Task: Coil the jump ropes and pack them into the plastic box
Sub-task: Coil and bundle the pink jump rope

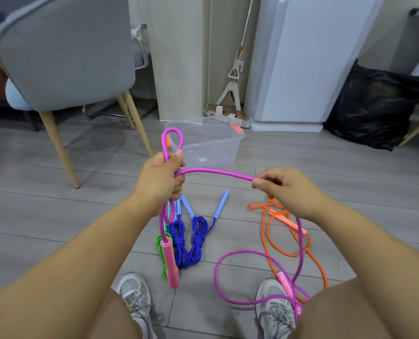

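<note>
My left hand (160, 178) grips a purple jump rope (215, 172), with a small loop standing up above the fist. One pink handle (170, 264) hangs below that hand. My right hand (289, 189) pinches the same rope farther along; the rest trails down to the floor by my right shoe, where the second pink handle (288, 288) lies. Two coiled blue ropes (188, 241) and a green rope (161, 248) lie on the floor in front of me. An orange rope (284, 231) lies loose to the right. The clear plastic box (208, 143) stands open behind my hands.
A grey chair (64, 52) with wooden legs stands at the left. A mop (232, 77) leans in the corner beside a white appliance (301, 59). A black rubbish bag (374, 106) sits at the right. My two shoes (135, 293) are on the grey floor.
</note>
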The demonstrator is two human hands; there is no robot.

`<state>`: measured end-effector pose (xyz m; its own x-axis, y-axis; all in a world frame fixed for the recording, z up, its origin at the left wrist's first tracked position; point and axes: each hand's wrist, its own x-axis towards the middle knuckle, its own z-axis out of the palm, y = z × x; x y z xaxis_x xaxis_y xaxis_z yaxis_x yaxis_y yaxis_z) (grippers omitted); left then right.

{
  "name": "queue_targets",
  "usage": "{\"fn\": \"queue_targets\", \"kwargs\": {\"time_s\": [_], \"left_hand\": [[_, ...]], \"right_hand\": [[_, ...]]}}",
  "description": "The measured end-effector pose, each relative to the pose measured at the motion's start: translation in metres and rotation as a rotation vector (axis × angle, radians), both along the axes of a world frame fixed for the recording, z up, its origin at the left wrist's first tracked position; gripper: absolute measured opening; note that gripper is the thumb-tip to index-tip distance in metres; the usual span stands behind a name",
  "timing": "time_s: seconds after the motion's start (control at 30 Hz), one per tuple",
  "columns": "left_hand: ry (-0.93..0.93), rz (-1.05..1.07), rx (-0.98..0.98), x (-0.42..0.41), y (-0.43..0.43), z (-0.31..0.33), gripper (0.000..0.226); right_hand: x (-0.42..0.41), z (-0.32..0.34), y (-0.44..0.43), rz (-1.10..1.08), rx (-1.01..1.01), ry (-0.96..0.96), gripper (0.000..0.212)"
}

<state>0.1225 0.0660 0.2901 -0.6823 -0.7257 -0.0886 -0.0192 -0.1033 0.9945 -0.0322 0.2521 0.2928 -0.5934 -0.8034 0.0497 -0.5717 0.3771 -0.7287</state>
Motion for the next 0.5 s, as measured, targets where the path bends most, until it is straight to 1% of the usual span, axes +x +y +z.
{"fn": "queue_targets", "kwargs": {"time_s": [0.1,0.23,0.3,0.37,0.43,0.5], "left_hand": [[-0.021,-0.002,-0.018,0.004,-0.005,0.0,0.027],[-0.076,-0.117,-0.004,0.002,0.004,-0.005,0.031],[-0.084,-0.143,-0.001,0.0,0.01,-0.006,0.036],[-0.08,-0.143,0.004,-0.002,0.013,-0.005,0.04],[-0.044,-0.132,0.016,-0.003,0.016,-0.004,0.041],[-0.011,-0.105,-0.005,-0.005,0.019,-0.004,0.035]], "right_hand": [[-0.008,-0.001,0.009,-0.03,0.014,0.05,0.014],[-0.001,-0.001,0.001,-0.052,-0.091,0.053,0.019],[0.007,-0.003,-0.011,-0.065,-0.145,0.044,0.022],[0.015,-0.006,-0.024,-0.093,-0.211,0.053,0.02],[0.023,-0.008,-0.036,-0.124,-0.28,-0.006,0.017],[0.029,-0.009,-0.046,-0.175,-0.337,-0.135,0.01]]}}
